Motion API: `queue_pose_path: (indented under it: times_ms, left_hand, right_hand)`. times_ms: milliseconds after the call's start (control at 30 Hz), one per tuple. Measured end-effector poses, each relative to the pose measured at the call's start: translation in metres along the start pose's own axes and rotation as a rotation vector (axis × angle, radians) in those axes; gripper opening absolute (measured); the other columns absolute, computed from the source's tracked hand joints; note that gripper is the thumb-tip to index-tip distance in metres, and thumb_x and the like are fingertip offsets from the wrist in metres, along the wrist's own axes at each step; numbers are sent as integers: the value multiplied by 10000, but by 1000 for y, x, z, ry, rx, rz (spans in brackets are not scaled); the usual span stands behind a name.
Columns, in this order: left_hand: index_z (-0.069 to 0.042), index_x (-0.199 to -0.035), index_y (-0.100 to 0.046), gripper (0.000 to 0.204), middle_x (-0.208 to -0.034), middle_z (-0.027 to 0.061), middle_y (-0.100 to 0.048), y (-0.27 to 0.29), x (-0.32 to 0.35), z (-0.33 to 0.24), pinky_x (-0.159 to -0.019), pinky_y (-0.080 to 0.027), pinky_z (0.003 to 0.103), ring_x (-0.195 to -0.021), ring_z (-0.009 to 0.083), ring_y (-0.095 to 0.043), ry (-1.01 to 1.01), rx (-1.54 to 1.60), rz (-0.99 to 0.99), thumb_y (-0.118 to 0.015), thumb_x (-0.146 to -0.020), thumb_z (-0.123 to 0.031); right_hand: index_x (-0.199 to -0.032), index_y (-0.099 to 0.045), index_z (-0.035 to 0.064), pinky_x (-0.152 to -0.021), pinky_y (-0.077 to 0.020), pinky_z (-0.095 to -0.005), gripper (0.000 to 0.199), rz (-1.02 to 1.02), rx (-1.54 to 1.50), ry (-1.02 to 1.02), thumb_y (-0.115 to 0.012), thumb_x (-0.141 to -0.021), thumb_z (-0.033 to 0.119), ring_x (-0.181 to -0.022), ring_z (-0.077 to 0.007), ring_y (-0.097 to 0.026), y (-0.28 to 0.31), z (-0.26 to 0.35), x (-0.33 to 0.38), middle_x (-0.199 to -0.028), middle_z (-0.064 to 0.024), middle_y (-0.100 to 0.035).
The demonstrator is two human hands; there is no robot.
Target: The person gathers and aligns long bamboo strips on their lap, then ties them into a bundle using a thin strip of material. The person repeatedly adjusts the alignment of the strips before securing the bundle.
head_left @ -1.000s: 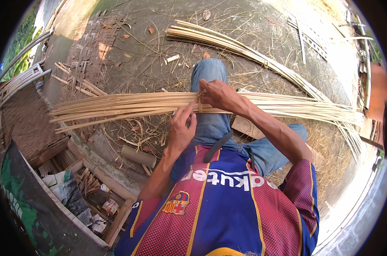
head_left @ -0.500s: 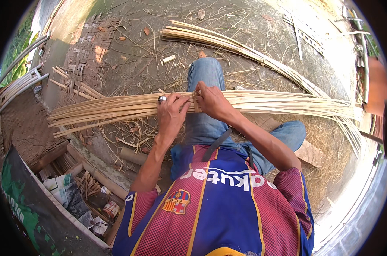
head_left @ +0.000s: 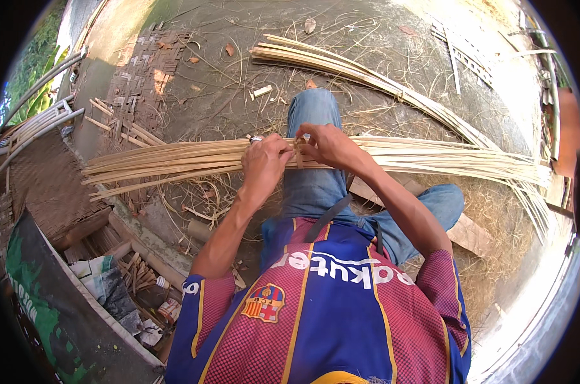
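Note:
A long bundle of thin bamboo strips (head_left: 194, 159) lies crosswise over my raised knee, in blue jeans. Around its middle runs a narrow tie strip (head_left: 299, 160). My left hand (head_left: 264, 159), with a ring on one finger, is closed over the bundle just left of the tie. Directly at the tie, my right hand (head_left: 328, 146) has its thumb and fingertips bent together around a small twisted part of it. The exact grip of the right fingertips is too small to make out fully.
A second bamboo bundle (head_left: 367, 73) lies on the ground beyond my knee, running to the far right under the first. Loose shavings and a woven mat (head_left: 143, 70) cover the ground. At lower left stands a bin-like space with scraps (head_left: 136, 275) beside a dark sheet (head_left: 53, 307).
The right hand has loosened from a tight fist above the tie to a wider pinch at it. My left hand stays on the bundle. The whole view has shifted slightly.

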State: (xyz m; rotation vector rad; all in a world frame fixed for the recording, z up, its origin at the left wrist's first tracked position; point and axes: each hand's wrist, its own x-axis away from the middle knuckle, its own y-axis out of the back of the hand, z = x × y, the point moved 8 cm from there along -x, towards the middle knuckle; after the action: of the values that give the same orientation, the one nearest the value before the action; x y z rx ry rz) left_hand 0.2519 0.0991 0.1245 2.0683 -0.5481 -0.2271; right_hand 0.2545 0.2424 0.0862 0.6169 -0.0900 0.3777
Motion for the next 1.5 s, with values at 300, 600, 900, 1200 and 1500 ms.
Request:
queue_pose_path:
  times_ms: [300,600,900,1200,1500]
  left_hand:
    - [-71,-882,-750,106,-945,79,-702,1,6,0,-750,-497,441,-852,344,-671,-29,4,-54,-769,-844,-168]
    - [-33,-930,-750,111,-933,109,-706,3,7,9,-738,-520,416,-832,339,-689,-33,71,-66,-761,-862,-120]
    - [-45,-986,-714,197,-951,102,-678,1,3,1,-730,-528,432,-854,343,-686,-112,-58,38,-794,-833,-141]
    - [-71,-1017,-675,200,-1011,82,-646,-2,-5,-10,-791,-501,449,-881,329,-676,-219,-195,126,-761,-861,-161]
    - [-56,-1001,-613,129,-1001,113,-647,0,-12,-12,-809,-480,455,-885,333,-662,-434,-201,16,-676,-935,-148]
  right_hand:
    - [-1170,-693,47,-807,-564,-440,327,95,193,393,-700,-845,79,-948,-359,-699,4,16,-9,-1039,-175,-708]
    - [-1111,-562,27,-790,-577,-429,258,151,348,373,-641,-940,203,-941,-348,-681,-10,17,-5,-1003,-139,-612]
    - [-1144,-516,59,-777,-523,-428,270,-78,422,495,-548,-1003,286,-855,-307,-646,-27,-6,6,-1071,-130,-525]
    - [-1115,-536,46,-801,-509,-423,242,-201,482,540,-534,-1015,267,-839,-293,-633,-29,-10,9,-1046,-128,-526]
    - [-1147,-586,26,-871,-514,-444,273,-29,145,447,-657,-932,177,-950,-353,-647,-9,3,5,-1028,-151,-580]
